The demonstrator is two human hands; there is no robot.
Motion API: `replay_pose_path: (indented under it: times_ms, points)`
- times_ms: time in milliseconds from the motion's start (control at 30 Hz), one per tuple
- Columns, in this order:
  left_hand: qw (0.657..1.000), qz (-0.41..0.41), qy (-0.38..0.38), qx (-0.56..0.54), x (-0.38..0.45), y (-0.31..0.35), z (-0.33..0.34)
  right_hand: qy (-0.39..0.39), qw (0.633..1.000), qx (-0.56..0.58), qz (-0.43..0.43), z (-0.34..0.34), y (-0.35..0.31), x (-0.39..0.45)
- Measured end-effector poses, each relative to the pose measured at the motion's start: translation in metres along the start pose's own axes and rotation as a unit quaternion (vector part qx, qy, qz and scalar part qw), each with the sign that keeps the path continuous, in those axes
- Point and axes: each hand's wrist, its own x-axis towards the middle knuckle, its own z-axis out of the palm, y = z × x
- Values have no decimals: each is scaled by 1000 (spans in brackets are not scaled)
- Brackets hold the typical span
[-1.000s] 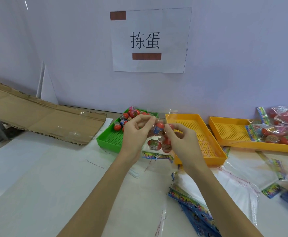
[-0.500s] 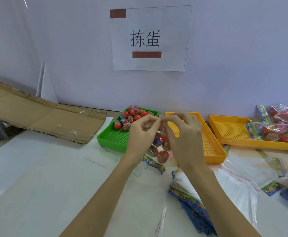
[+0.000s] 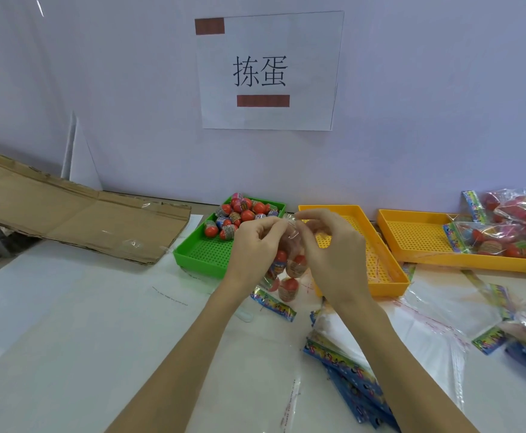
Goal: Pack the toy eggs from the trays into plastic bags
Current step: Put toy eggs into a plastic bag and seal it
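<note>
While both hands meet above the desk (image 3: 68, 323) in the head view, the left hand (image 3: 252, 245) and the right hand (image 3: 327, 251) each pinch the top edge of a clear plastic bag (image 3: 288, 264) between thumb and curled fingers, so each grip is closed on the film. The bag hangs down between the two palms, and several red toy eggs (image 3: 289, 287) sit in its lower part, just above the desk surface. A colourful printed strip (image 3: 274, 303) lies at the bag's bottom edge. Behind the left hand, a green tray (image 3: 199, 254) holds a heap of loose eggs (image 3: 239, 214) in its far end. Just behind the right hand stands a yellow tray (image 3: 380, 267), and further right a second yellow tray (image 3: 411, 232) carries filled bags (image 3: 499, 242). A pile of empty bags (image 3: 349, 354) lies on the desk near the right forearm. Flattened cardboard (image 3: 68, 214) rests at the left, and a paper sign (image 3: 268, 70) hangs on the wall.
</note>
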Motion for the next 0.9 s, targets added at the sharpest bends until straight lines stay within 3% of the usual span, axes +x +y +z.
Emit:
replay_pose_path:
  times_ms: [200,367,500,633,900]
  points:
    - [997,-22,8,-71,0,-3,3,-12,998,44,40,-2,-2,1]
    - [988,-63,8,-138,3,-3,-1,-13,997,-78,-25,-4,2,0]
    - [998,-14,-30,-58,3,-6,-3,-55,989,-130,-35,-5,4,1]
    - [996,55,-57,43,2,-5,-5,-82,990,-108,-35,-8,9,4]
    - [994,79,-57,53,2,-4,-10,-97,993,-47,-45,-10,11,5]
